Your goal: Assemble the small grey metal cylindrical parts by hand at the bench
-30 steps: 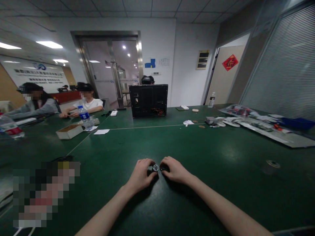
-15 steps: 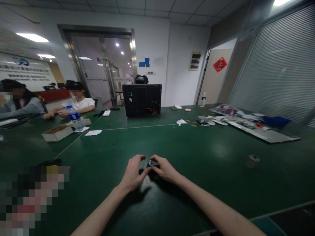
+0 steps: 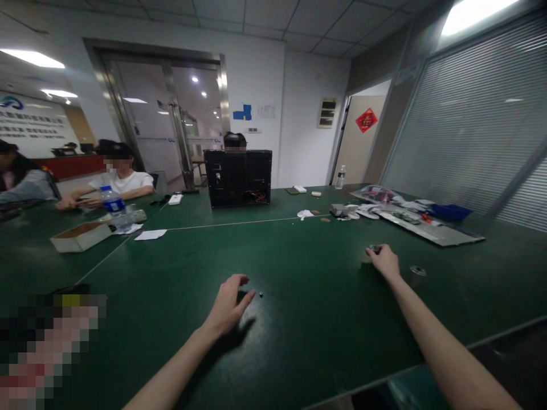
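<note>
My left hand (image 3: 229,304) is just above the green table (image 3: 307,324), thumb and fingers apart, with nothing between them. A tiny dark piece with a light top (image 3: 261,294) stands on the table just right of that thumb. Out to the right, my right hand (image 3: 386,261) pinches a small dark part with a silvery face (image 3: 375,249); its exact kind cannot be made out. Close to the right wrist stands a short metal cylinder (image 3: 417,274), apart from the hand.
A black case (image 3: 239,177) stands at the back. On the right lies a board (image 3: 444,236) with a blue tray (image 3: 450,212) and loose items. To the left are a cardboard box (image 3: 81,239), a water bottle (image 3: 113,202) and a seated person (image 3: 123,179).
My right hand has moved away to the right with the small dark part. The tiny piece now shows beside my left hand, which stays about in place. The view has turned slightly right.
</note>
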`<state>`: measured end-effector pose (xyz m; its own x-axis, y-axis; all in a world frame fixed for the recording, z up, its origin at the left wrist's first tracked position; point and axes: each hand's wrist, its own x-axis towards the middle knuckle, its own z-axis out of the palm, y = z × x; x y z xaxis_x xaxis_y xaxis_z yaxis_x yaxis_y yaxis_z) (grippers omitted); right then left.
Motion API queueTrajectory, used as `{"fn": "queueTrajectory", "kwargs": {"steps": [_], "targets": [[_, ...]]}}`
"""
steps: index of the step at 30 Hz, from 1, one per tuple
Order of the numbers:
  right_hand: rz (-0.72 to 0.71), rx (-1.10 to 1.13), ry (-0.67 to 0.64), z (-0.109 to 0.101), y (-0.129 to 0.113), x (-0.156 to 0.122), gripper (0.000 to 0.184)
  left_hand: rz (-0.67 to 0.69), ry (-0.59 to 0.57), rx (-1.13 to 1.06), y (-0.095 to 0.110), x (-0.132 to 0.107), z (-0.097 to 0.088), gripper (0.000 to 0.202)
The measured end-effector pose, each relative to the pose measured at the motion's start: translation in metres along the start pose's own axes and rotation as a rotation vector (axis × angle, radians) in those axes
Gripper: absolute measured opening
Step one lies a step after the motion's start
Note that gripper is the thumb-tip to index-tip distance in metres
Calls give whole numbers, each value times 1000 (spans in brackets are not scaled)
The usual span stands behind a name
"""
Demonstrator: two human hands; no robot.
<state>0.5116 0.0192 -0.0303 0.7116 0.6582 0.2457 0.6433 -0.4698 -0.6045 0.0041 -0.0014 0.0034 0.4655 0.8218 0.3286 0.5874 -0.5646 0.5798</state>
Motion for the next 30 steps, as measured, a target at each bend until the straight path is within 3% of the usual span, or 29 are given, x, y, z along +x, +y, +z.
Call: {"fn": "queueTrajectory", "kwargs": {"steps": [3, 6, 13, 16, 18, 20, 23, 25, 27, 30], "targets": [[67, -69, 28, 3, 26, 12, 41, -23, -43, -7, 0, 1, 2, 35], [82, -109, 41, 11, 36, 15, 42, -39, -60, 2, 0, 2, 2, 34], [-23, -145, 104, 4, 22, 2, 55, -41, -68, 26, 1, 1, 3, 33], [-147, -144, 154, -4, -10, -19, 63, -36, -78, 34, 0, 2, 5, 28], [-315, -111, 90, -4, -42, -45, 59, -35, -78, 32, -2, 2, 7, 27], [-597, -31, -128, 3, -79, -82, 50, -40, -77, 30, -5, 4, 10, 28], [-856, 24, -398, 20, -132, -148, 35, -56, -75, 21, -11, 6, 13, 32], [-1005, 84, -629, 31, -161, -186, 35, -64, -79, 7, -15, 7, 13, 38], [-1041, 131, -762, 40, -184, -209, 36, -54, -86, -11, -18, 9, 11, 40], [-1001, 177, -826, 53, -209, -218, 20, -24, -93, -38, -21, 15, 6, 35]]}}
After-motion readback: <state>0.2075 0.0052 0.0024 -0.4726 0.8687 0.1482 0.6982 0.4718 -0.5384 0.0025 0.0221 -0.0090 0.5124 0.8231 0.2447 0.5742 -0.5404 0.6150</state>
